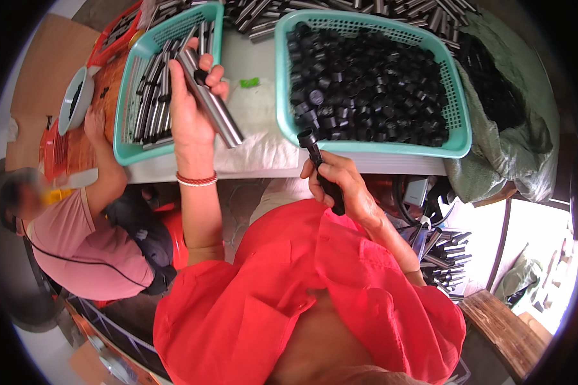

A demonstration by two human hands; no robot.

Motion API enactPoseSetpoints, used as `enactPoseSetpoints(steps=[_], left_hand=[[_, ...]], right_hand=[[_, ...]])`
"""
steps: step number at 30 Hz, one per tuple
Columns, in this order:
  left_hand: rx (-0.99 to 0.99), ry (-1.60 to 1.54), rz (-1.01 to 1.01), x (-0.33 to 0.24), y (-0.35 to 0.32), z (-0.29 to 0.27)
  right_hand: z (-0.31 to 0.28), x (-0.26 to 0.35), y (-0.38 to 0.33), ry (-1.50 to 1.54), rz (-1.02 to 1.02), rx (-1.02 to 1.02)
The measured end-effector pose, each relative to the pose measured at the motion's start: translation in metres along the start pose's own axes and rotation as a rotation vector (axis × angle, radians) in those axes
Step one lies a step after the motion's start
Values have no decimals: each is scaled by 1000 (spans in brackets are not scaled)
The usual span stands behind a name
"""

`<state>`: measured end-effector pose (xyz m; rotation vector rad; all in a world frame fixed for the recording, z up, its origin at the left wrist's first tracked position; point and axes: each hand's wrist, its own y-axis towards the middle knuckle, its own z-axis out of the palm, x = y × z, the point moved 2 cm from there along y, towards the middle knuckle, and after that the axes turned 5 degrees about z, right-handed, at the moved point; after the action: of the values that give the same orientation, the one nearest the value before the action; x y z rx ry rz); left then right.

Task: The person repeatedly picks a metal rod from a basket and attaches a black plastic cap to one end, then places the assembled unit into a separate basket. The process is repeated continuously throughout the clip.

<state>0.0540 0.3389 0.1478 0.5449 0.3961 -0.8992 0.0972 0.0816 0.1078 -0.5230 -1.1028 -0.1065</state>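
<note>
A: What is the left hand (189, 106) doing?

B: Its fingers (216, 82) are wrapped around a shiny metal tube (210, 101). The tube runs slantwise through the fist, its far end up by the left teal basket (130, 90), its near end sticking out below the palm over the white bench (257, 122). A small black cap (201, 76) sits between the fingertips, against the tube.

A: And the right hand (340, 183)?

B: Clenched on a black hand tool (320, 168). The handle lies inside the fist; the head pokes out past the fingers, toward the near rim of the right teal basket (459, 122).

A: What is in the baskets?

B: The left one holds more metal tubes (154, 90), lying lengthwise. The right one is heaped with black caps (366, 83). Further loose tubes (392, 9) lie along the far edge of the bench.

A: Anyone else around?

B: A person in a pink shirt (83, 244) sits to the left, one hand (96, 122) resting just beside the left basket, near a grey bowl (77, 99). A green sack (514, 135) slumps at the right end of the bench.
</note>
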Motion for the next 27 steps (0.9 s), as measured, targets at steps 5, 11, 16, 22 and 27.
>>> enactPoseSetpoints(steps=[5, 11, 16, 22, 27], left_hand=[[-143, -187, -39, 6, -42, -22], [-209, -72, 26, 26, -47, -20], [-262, -37, 29, 39, -46, -19], [-274, 50, 0, 44, -46, -19], [-227, -22, -54, 53, -47, -17]], right_hand=[[18, -11, 11, -27, 40, 15], [28, -20, 14, -38, 89, 36], [36, -21, 9, -114, 154, 22], [29, -33, 6, -111, 170, 22], [29, -35, 11, -175, 211, -1]])
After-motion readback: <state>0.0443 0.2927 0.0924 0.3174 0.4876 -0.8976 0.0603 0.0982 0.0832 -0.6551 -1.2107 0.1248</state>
